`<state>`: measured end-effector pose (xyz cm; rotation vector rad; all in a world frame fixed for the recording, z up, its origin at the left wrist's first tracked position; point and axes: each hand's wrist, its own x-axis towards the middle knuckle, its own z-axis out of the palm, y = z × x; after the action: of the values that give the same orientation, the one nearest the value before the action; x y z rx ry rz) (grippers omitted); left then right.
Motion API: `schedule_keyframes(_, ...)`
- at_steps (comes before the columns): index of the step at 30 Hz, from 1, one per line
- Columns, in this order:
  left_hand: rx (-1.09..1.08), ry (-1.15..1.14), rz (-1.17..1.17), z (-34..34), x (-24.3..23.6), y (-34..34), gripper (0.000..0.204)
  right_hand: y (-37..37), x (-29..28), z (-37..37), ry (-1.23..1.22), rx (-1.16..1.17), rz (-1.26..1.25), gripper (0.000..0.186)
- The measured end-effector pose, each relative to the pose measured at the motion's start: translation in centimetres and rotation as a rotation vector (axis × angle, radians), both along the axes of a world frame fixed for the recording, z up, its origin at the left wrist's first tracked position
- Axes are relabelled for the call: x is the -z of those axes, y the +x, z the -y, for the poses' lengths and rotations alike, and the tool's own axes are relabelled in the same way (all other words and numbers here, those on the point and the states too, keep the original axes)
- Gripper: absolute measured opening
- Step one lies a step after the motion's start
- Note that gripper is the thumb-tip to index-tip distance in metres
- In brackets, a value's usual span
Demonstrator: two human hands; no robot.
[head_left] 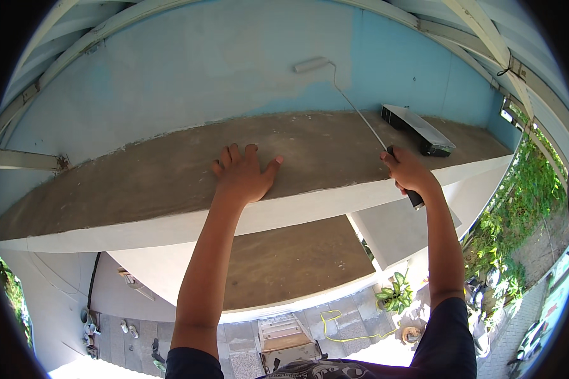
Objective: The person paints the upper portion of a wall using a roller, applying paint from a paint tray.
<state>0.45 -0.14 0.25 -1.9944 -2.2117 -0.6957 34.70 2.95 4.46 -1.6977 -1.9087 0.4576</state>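
My right hand [408,172] is wrapped round the black handle of a paint roller [354,104]. Its long wire frame reaches up and to the left, and the pale roller sleeve [311,64] is at the wall [234,63]. Light paint covers the wall's left and middle; bright blue shows on the right. With fingers spread, my left hand [243,174] rests flat on the brown ledge [139,164] near its front edge, holding nothing. Right of the roller's wire, a black paint tray [417,129] with a whitish inside sits on the ledge.
A lower brown slab [297,262] lies beneath the ledge. Far below on the paved ground are a ladder [284,335], a yellow hose [344,338], a potted plant [395,292] and some shoes [129,328]. Roof beams [480,28] curve overhead; a wooden beam [25,160] juts out at left.
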Motion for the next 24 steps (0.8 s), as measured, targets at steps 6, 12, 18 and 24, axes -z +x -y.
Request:
schedule_keyframes(6,0.007,0.028,0.042,-0.3,0.1,-0.1,0.077,-4.4,-5.7,-5.0,0.17,-0.037,-0.083,0.038)
schedule_keyframes(12,0.026,0.018,0.029,0.3,0.1,-0.9,0.082,-1.6,-2.5,-0.8,0.067,0.044,0.101,0.039)
schedule_keyframes(18,-0.003,-0.006,0.001,0.2,-0.1,-0.1,0.081,-1.1,-1.2,-0.4,0.044,0.05,0.025,0.04)
schedule_keyframes(24,0.031,0.003,0.028,0.0,-0.2,0.1,0.083,-4.7,-7.1,-4.1,0.206,0.062,0.018,0.041)
